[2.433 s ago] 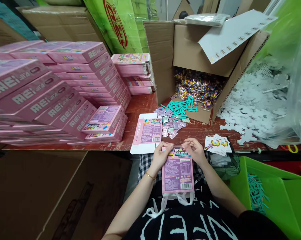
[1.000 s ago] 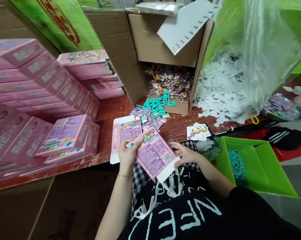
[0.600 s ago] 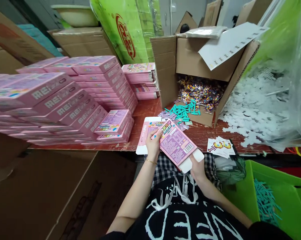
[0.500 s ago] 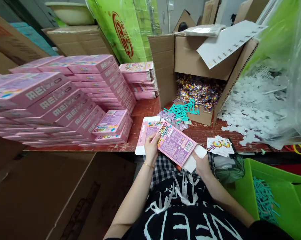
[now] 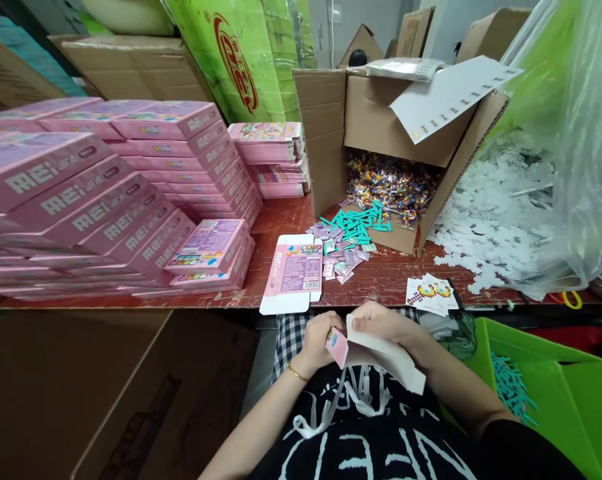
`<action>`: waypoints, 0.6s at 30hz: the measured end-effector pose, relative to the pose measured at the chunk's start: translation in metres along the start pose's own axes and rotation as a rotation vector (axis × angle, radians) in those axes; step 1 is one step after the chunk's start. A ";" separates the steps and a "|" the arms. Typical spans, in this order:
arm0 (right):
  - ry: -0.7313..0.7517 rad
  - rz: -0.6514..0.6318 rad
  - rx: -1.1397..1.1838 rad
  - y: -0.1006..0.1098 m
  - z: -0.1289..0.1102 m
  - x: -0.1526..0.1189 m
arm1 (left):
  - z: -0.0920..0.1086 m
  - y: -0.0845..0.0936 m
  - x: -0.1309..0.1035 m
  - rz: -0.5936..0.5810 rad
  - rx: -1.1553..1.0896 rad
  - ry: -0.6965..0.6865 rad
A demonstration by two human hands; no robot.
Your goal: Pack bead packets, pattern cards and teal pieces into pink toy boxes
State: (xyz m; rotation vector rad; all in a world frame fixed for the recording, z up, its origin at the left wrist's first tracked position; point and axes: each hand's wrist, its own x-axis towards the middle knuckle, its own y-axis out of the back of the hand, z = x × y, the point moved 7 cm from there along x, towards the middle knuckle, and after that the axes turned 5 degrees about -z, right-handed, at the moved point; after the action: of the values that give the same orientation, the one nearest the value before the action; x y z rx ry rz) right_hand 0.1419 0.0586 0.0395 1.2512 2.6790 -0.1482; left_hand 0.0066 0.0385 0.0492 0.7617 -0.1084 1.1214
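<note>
A pink carton (image 5: 337, 347) with its white inner side and flaps showing is held over my lap, below the table edge. My left hand (image 5: 322, 340) has its fingers wrapped round the carton's left end. On the right, my right hand (image 5: 385, 325) grips the white flap, thumb on top. Flat on the table just beyond lies another pink carton (image 5: 301, 273), unfolded at its ends. Small lilac packets (image 5: 343, 257) and teal sticks (image 5: 355, 223) are heaped behind it.
Stacked pink boxes (image 5: 145, 150) fill the table's left. An open cardboard box (image 5: 395, 120) of colourful packets stands at the back. White pieces (image 5: 501, 227) and printed cards (image 5: 431, 295) lie right; a green bin (image 5: 571, 393) holds teal sticks.
Both hands have drawn the carton down toward my body and turned it, so its printed face no longer shows. The carton on the table is now uncovered. The view has shifted slightly.
</note>
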 end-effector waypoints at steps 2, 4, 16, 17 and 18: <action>-0.021 0.235 -0.100 0.042 0.011 0.029 | -0.013 0.005 -0.007 0.065 0.017 0.027; -0.074 0.697 -0.261 0.103 0.012 0.040 | -0.024 0.013 -0.013 0.125 0.050 0.076; 0.152 1.216 -0.301 0.164 -0.012 0.002 | -0.070 0.050 -0.050 0.452 -0.096 0.463; 0.276 1.279 -0.306 0.155 -0.029 -0.023 | -0.071 0.051 -0.050 0.470 -0.086 0.468; 0.495 1.333 -0.318 0.140 -0.050 -0.050 | -0.070 0.052 -0.049 0.493 -0.072 0.463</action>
State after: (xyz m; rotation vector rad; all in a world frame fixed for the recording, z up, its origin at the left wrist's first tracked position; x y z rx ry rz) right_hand 0.2750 0.1190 0.0970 2.7859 1.4350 0.7894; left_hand -0.0803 0.0537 0.0010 0.3998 0.0593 1.7277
